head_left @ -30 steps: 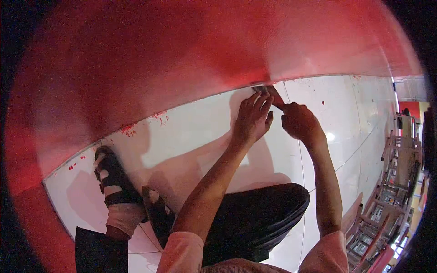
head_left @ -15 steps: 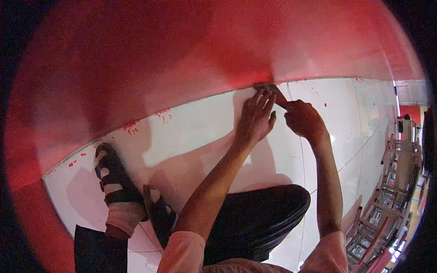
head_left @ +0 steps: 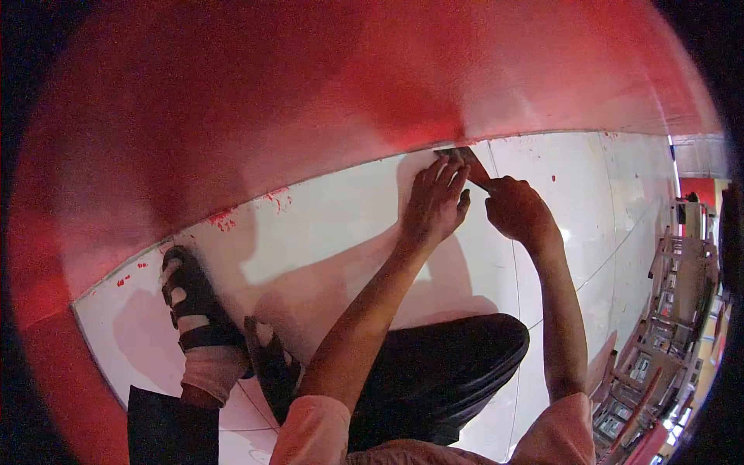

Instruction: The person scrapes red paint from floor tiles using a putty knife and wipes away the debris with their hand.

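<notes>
My right hand (head_left: 521, 211) is closed around the handle of a dark, flat-bladed scraper (head_left: 478, 169). Its wide blade lies low over the white floor, with the front edge just short of the base of the red wall (head_left: 372, 85). My left hand (head_left: 435, 203) rests on the blade, fingers stretched out and slightly spread, thumb apart. The fingers cover part of the blade. Red paint specks (head_left: 223, 220) mark the floor along the wall's foot, to the left of my hands.
White floor tiles (head_left: 341, 194) run along the wall. At the left are my feet in dark strapped sandals (head_left: 186, 294), and my bent knee (head_left: 496, 341) is below my hands. Stacked wooden chairs or tables (head_left: 674, 310) stand at the far right.
The scraper has drawn back slightly from the wall's foot, opening a thin gap. My right hand shifted a little toward me; the left fingers stay on the blade.
</notes>
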{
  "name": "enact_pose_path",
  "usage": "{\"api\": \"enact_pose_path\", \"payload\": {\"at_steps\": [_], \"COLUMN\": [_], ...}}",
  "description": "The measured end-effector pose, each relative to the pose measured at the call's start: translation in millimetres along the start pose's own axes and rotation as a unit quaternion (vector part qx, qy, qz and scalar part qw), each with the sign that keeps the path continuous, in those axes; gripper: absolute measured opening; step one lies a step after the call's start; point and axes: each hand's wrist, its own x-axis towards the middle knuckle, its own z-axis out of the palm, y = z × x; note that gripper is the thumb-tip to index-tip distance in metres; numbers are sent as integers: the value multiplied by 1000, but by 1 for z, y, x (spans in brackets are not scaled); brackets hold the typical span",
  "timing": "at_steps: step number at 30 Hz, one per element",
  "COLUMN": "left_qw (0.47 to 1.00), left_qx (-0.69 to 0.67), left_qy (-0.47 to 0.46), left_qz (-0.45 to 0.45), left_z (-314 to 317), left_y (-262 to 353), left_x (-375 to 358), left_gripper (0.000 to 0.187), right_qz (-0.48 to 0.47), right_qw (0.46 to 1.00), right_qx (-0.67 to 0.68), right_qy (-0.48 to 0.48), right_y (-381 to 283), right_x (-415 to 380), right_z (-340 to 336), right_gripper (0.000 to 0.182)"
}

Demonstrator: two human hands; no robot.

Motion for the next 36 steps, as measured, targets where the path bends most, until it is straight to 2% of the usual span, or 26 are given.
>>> {"api": "enact_pose_path", "payload": {"at_steps": [3,6,9,12,16,19,21,23,26,29,30,33,34,36], "left_qw": [1000,1000,1000,1000,1000,1000,1000,1000,1000,1000,1000,1000,1000,1000], "left_qx": [-6,1,-3,9,-17,-6,-11,-4,-9,-19,-17,-19,-20,-23], "left_qy": [-5,-10,-19,-1,-23,22,-7,-9,0,9,15,13,4,-1], "left_qz": [-2,-2,-2,-10,-2,-8,0,0,7,19,18,17,10,0], "left_z": [1,-1,1,0,0,-2,0,0,-3,-3,-4,-8,-10,-10], "left_y": [0,-2,0,-2,-2,2,2,-3,2,-1,1,4,4,6], "left_x": [-4,1,-3,1,0,-1,-2,-2,0,2,1,4,6,4], "left_gripper": [49,48,48,49,50,49,47,46,45,45,44,42,40,38], "right_qz": [19,-2,-8,40,-15,28,8,68,32,40,77,51,77,74], "right_qw": [999,999,1000,998,1000,999,998,996,999,999,993,997,994,995], "right_qx": [30,9,10,45,3,19,54,53,32,33,73,49,64,66], "right_qy": [6,45,-9,-12,-16,-11,16,-2,-28,-8,47,-15,-45,18], "right_y": [-7,8,-3,4,5,2,0,-2,-3,11,12,21,20,16], "right_x": [-3,7,0,12,4,9,-6,-1,-8,-8,-3,-8,-9,-4], "right_z": [-4,11,-7,-3,-4,4,8,5,3,-1,6,9,0,3], "right_gripper": [22,30,32,32,28,26,27,25,24,24,25,25,28,27]}}
